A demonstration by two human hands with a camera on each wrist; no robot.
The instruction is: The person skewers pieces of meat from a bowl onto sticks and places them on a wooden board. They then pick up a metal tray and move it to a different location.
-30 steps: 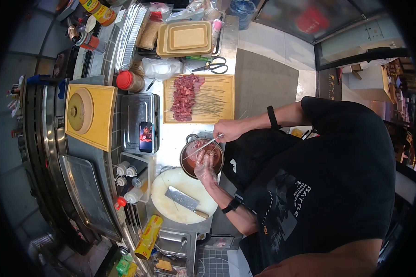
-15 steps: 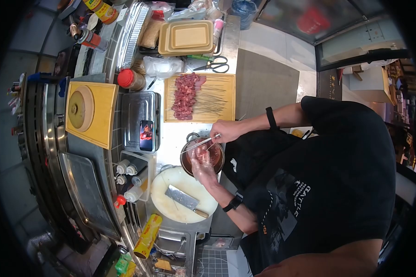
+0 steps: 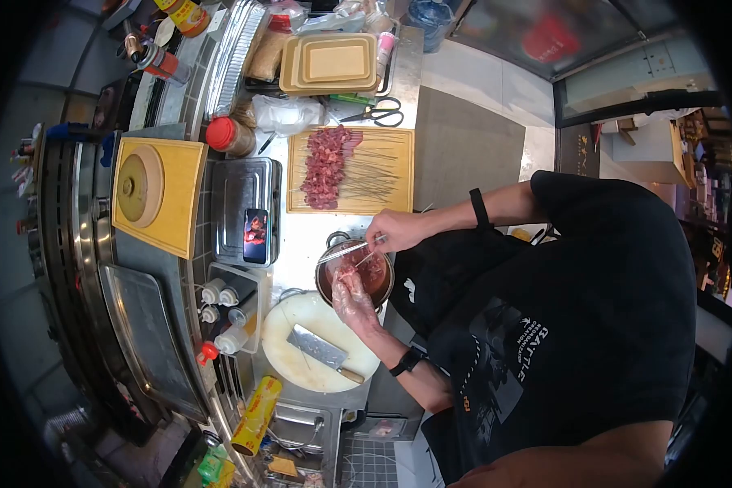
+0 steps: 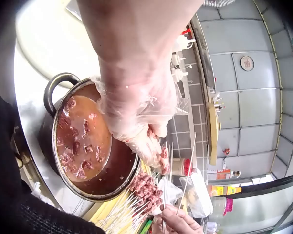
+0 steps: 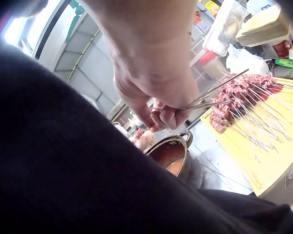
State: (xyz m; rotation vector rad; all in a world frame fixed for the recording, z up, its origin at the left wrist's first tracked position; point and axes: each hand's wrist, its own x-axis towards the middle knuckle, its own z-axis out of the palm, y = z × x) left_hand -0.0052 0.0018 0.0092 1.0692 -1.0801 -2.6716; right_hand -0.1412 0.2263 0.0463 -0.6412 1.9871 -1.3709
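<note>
My left hand [image 4: 136, 112], in a clear plastic glove, is over the dark metal pot [image 3: 392, 285]. It pinches raw meat pieces [image 4: 164, 160] in its fingers. My bare right hand [image 3: 397, 231] grips several thin metal skewers [image 3: 333, 254] at the pot's far rim, their points toward the gloved hand. In the left wrist view one skewer stands apart from the others, beside the pinched meat. Inside the pot, reddish liquid [image 4: 95, 122] holds loose meat chunks [image 4: 86, 148].
A yellow board [image 3: 390, 199] bears rows of meat skewers [image 3: 325, 169] right of the pot. Left of it, a cleaver [image 3: 317, 346] lies on a round white chopping board [image 3: 289, 370]. Ahead are a phone [image 3: 255, 236] on a metal lidded box [image 3: 228, 187] and squeeze bottles [image 3: 228, 337]; scissors [image 3: 382, 112] lie farther right.
My gloved left hand has shifted slightly forward in the pot and now shows meat in its fingers. My right hand has moved slightly forward, its skewers lying flatter across the rim.
</note>
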